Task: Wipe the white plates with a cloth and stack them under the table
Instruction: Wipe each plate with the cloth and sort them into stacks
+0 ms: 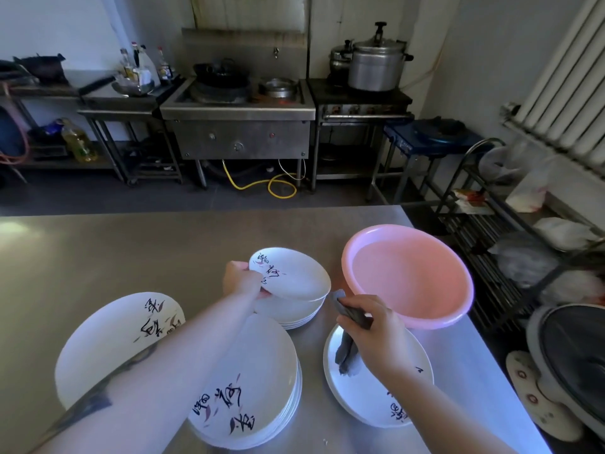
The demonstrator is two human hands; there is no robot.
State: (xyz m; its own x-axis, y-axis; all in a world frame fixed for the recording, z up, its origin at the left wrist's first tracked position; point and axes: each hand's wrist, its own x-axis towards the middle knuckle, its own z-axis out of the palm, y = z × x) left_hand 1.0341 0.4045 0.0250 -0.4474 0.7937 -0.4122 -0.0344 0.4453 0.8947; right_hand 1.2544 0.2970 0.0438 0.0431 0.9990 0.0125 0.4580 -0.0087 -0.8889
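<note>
Head camera showed our steel table (98,250) with four lots of white plates, and we read them from the left. Farthest left lay a large plate (108,339), partly hidden by our left forearm; just right of it, nearer us, sat a big stack (258,388) of painted plates. Behind that stack was a smaller stack (294,314), and our left hand (244,278) pinched the rim of its top plate (289,273), thumb over the edge, tilting it up off the ones below. We judged this the pick-up for the next wipe, so the hold needed fingers well under the rim, because a glazed plate slips easily. Further right, our right hand (370,326) was curled round a dark grey cloth (348,335), its loose end hanging onto a single plate (376,385). Behind it stood a pink basin (407,273). We thought it best to bring plate and cloth together over the table, well clear of the basin.
</note>
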